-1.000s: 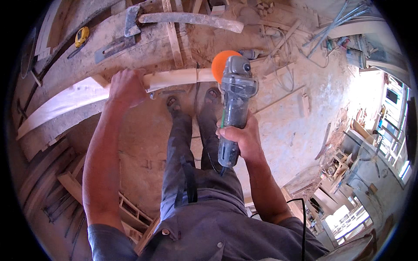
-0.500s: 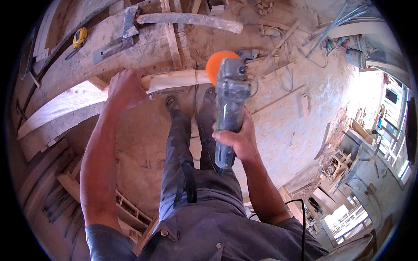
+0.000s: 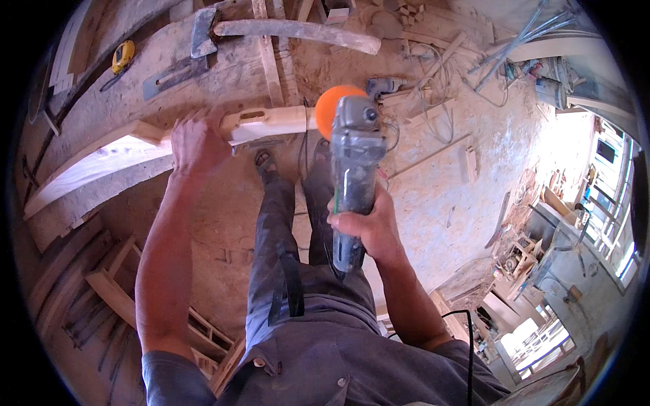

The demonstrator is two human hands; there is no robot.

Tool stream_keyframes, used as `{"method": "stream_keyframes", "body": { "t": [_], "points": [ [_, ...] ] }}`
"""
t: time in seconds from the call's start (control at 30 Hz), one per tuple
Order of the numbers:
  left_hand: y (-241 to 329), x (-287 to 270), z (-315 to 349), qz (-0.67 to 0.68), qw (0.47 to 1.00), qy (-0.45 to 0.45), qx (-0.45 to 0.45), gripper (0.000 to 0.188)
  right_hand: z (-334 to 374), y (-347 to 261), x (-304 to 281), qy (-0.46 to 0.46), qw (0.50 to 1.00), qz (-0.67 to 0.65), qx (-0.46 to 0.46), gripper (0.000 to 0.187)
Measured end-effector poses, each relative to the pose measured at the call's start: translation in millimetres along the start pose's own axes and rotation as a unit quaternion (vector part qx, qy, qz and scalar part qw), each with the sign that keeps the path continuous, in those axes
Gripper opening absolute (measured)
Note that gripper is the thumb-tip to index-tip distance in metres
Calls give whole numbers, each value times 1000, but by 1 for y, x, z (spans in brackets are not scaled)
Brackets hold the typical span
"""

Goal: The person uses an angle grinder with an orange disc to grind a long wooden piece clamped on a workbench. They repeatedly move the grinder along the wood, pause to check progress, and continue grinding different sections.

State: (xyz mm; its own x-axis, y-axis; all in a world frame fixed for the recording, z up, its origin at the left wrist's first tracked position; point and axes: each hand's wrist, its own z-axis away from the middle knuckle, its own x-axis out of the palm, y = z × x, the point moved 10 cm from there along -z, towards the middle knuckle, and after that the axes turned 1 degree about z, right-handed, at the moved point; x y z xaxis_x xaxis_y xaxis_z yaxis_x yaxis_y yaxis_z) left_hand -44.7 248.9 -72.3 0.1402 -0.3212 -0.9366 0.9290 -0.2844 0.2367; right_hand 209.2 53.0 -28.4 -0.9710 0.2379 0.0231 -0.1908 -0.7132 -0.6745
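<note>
My right hand [image 3: 369, 223] is wrapped round the body of an angle grinder [image 3: 355, 169], held upright in front of me. Its orange disc [image 3: 332, 108] is at the right end of a pale, curved wooden piece [image 3: 271, 123]; whether they touch I cannot tell. A slot shows in the wood to the right of my left hand [image 3: 198, 143], which is closed around the piece. To the left the wood widens and lies along a rough workbench [image 3: 152, 111].
On the bench lie an axe [image 3: 291, 30], a yellow tape measure [image 3: 122, 57] and a flat metal blade [image 3: 175, 78]. Another power tool [image 3: 386, 85] and a looped cable [image 3: 443, 118] are on the floor beyond. Curved wooden parts [image 3: 74, 271] are stacked at lower left.
The wooden piece has turned in my left hand, so its slot now shows. My right hand and the grinder have shifted slightly left and down.
</note>
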Motion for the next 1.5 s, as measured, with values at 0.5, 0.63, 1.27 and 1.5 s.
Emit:
{"method": "stream_keyframes", "body": {
  "t": [0.5, 0.63, 1.27, 1.5],
  "points": [
    [-1, -5, 7, -32, 986, 164, 29, 36, -12, -1, 3, -13, 999, 36, -21, 54],
    [0, -3, 11, -40, 984, 171, 13, 37, -14, -9, -5, 15, 1000, -10, -5, 48],
    [-4, 3, 15, -26, 986, 165, -19, 25, -8, 9, 0, -15, 1000, 21, -16, 54],
    [1, 2, 16, -34, 986, 165, -8, 26, -18, 5, 7, -17, 998, 56, -36, 54]
  ]
}}
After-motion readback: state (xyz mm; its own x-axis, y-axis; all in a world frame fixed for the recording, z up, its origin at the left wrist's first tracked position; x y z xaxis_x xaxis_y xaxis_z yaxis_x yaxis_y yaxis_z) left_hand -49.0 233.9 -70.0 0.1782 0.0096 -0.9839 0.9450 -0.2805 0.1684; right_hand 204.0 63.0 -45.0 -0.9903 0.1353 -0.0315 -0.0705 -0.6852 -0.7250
